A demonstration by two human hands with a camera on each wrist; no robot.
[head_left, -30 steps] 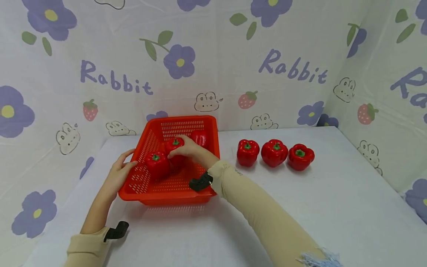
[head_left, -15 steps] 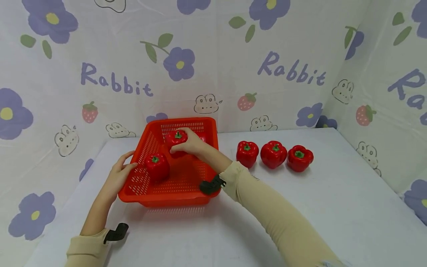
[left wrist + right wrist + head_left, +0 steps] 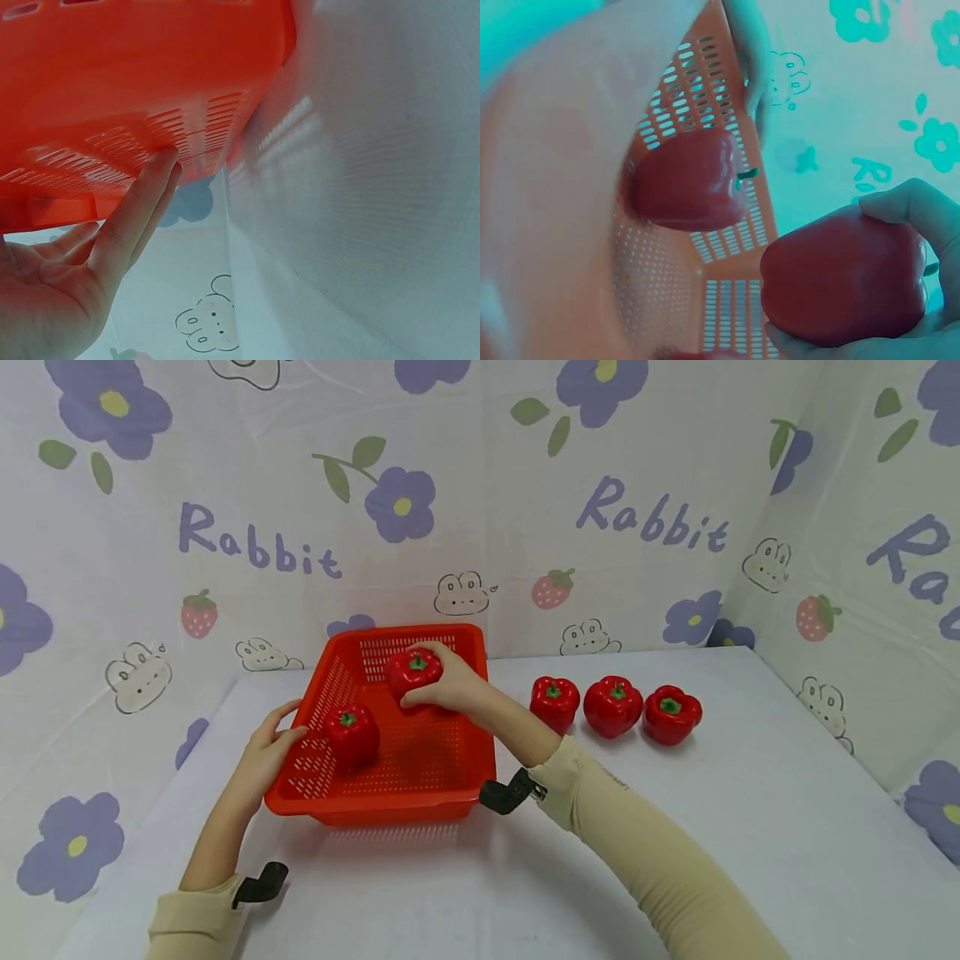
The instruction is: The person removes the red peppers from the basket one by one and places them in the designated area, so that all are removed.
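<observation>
My right hand [image 3: 447, 683] grips a red bell pepper [image 3: 412, 671] with a green stem, held up over the back of the red plastic basket [image 3: 405, 807]. In the right wrist view, thumb and fingers lie around this pepper [image 3: 844, 277]. My left hand [image 3: 264, 756] holds the basket's left rim, thumb over the edge. Its fingers [image 3: 139, 199] lie against the slotted outer wall in the left wrist view. Another red bell pepper [image 3: 351, 737] stands inside, near the left wall. A red edge [image 3: 705, 354] at the bottom of the right wrist view is mostly hidden.
On the white table [image 3: 720, 827], right of the basket, three red bell peppers stand in a row: a left one [image 3: 555, 703], a middle one [image 3: 613, 706] and a right one [image 3: 671, 715]. A patterned cloth [image 3: 480, 510] hangs behind.
My right hand has raised its pepper from beside the left pepper and carried it right and back. The pepper at the basket's back right is now hidden in the head view. My left hand stays put.
</observation>
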